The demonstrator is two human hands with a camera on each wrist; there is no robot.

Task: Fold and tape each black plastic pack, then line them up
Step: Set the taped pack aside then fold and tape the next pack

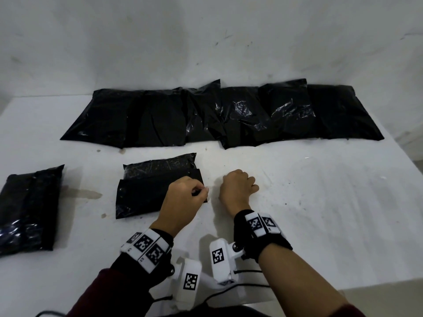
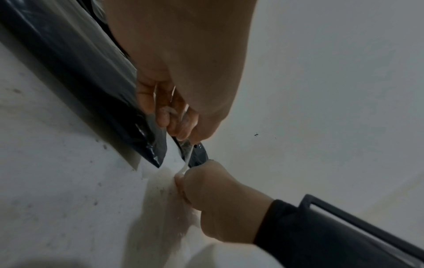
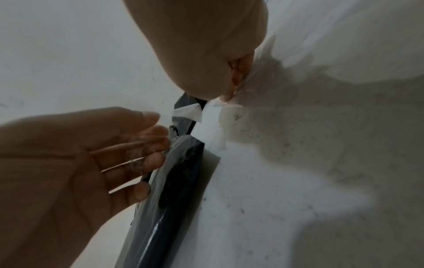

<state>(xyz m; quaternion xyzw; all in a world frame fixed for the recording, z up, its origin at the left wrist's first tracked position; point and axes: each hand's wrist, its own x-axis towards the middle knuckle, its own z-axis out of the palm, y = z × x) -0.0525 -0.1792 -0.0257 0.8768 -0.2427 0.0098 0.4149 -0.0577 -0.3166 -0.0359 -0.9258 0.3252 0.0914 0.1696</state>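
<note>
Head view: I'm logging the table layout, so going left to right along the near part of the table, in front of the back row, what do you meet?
Folded pack at the left edge → pack being worked on → left hand → right hand.

A bare packing workspace — stained white table (image 1: 297,202) against a scuffed white wall (image 1: 206,42).

I find no legible text, brand or number. The only markings are black-and-white square fiducial codes on the white wrist-camera housings (image 1: 218,259); these carry no readable characters.
</note>
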